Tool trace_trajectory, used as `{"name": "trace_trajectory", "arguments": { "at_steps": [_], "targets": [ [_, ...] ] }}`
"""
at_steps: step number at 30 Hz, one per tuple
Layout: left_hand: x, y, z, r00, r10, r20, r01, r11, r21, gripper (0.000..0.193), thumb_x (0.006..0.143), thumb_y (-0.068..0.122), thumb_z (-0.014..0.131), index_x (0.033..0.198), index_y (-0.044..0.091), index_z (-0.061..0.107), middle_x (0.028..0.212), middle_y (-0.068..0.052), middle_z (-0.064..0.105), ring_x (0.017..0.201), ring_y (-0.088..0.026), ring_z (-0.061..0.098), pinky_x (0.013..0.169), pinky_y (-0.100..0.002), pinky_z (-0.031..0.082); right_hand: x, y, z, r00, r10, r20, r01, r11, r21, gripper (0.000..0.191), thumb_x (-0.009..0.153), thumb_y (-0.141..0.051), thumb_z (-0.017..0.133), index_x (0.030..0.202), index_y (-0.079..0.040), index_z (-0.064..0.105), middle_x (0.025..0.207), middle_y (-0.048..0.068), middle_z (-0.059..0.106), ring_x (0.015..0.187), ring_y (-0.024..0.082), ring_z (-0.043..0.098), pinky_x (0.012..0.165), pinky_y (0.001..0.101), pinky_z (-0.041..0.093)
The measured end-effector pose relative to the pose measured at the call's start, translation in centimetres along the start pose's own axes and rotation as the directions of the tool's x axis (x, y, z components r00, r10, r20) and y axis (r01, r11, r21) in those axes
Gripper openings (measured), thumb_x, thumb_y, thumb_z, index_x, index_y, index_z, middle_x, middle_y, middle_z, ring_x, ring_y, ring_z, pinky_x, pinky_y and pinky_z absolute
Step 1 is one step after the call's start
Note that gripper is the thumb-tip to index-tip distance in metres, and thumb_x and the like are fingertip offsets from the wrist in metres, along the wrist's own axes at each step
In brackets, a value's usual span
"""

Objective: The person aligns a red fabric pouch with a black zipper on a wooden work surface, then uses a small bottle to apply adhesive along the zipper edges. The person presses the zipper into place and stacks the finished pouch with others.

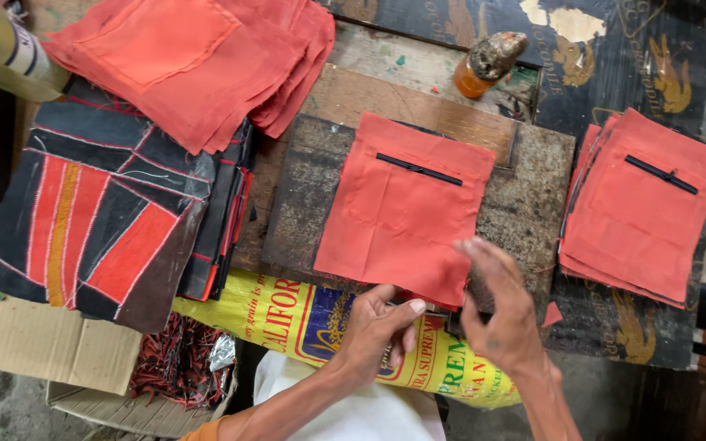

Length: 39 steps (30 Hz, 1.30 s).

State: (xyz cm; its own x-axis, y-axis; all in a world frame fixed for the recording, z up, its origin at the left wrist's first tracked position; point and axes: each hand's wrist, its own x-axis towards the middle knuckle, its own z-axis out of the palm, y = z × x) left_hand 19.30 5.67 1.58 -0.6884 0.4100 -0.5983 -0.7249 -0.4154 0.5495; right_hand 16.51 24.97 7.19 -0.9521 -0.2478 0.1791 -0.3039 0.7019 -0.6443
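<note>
Head view, work surface from above. A red fabric panel (402,208) with a short black zipper slit near its top edge lies flat on a dark worn board (525,196), slightly rotated. Left hand (377,327) sits at the panel's lower edge, fingers curled, thumb extended toward the cloth; whether it pinches anything cannot be told. Right hand (504,314) is at the panel's lower right corner, fingers partly closed around a small dark object, blurred, identity unclear. Stack of matching red panels (643,208) lies to the right, top one with a zipper slit. Another red stack (198,57) is at upper left, above black-and-red patchwork pieces (100,212). Small orange bottle (488,64) stands beyond the board. Yellow printed sack (288,314) lies beneath the hands.
</note>
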Motion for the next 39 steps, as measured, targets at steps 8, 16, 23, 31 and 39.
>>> {"name": "trace_trajectory", "arguments": {
  "at_steps": [8,16,23,31,39],
  "targets": [
    [1.1,1.2,-1.7,0.988,0.142,0.055,-0.150,0.970,0.190,0.027,0.096,0.023,0.069,0.106,-0.001,0.061,0.068,-0.005,0.067,0.044,-0.008,0.055,0.040,-0.022,0.043,-0.5,-0.4,3.2,0.973,-0.182,-0.143,0.154,0.970,-0.187,0.063,0.078,0.000,0.077,0.137,0.000,0.053,0.132,0.018,0.064,0.124,0.036,0.060,0.107,0.0450,0.046],
    [3.6,0.5,-2.9,0.992,0.127,0.012,-0.127,0.991,-0.039,0.051,0.092,0.008,0.065,0.140,-0.006,0.051,0.119,-0.014,0.073,0.100,-0.019,0.075,0.087,-0.033,0.064,4.1,1.1,-0.1,0.889,0.148,-0.434,-0.007,0.951,0.310,0.040,0.099,0.005,0.075,0.136,-0.002,0.061,0.112,0.007,0.075,0.097,0.018,0.072,0.093,0.0300,0.058],
    [1.5,2.0,-2.2,0.975,0.169,0.143,-0.165,0.985,-0.040,0.061,0.083,-0.001,0.074,0.139,-0.006,0.049,0.131,-0.015,0.067,0.119,-0.022,0.067,0.104,-0.037,0.055,1.7,-0.8,-0.7,0.986,-0.134,-0.099,0.138,0.990,0.030,0.036,0.080,0.003,0.080,0.114,-0.001,0.071,0.094,0.007,0.076,0.086,0.018,0.073,0.077,0.0313,0.060],
    [0.0,2.4,-1.9,0.992,0.066,0.104,-0.053,0.991,-0.122,0.047,0.086,0.017,0.074,0.125,-0.007,0.060,0.120,-0.017,0.071,0.111,-0.021,0.071,0.097,-0.038,0.059,4.1,0.5,-2.4,0.969,0.101,-0.227,-0.099,0.995,0.023,0.026,0.096,-0.005,0.075,0.121,-0.001,0.068,0.100,0.008,0.076,0.095,0.014,0.075,0.088,0.0281,0.058],
    [0.8,-0.5,-1.7,0.973,-0.037,-0.229,0.006,0.991,-0.133,0.041,0.090,0.032,0.072,0.101,-0.008,0.070,0.098,-0.020,0.077,0.081,-0.023,0.078,0.068,-0.033,0.064,12.7,7.0,3.9,0.981,-0.170,-0.098,0.152,0.974,-0.165,0.028,0.093,-0.005,0.072,0.120,-0.002,0.069,0.111,0.014,0.072,0.098,0.029,0.067,0.093,0.0410,0.053]
  ]
}}
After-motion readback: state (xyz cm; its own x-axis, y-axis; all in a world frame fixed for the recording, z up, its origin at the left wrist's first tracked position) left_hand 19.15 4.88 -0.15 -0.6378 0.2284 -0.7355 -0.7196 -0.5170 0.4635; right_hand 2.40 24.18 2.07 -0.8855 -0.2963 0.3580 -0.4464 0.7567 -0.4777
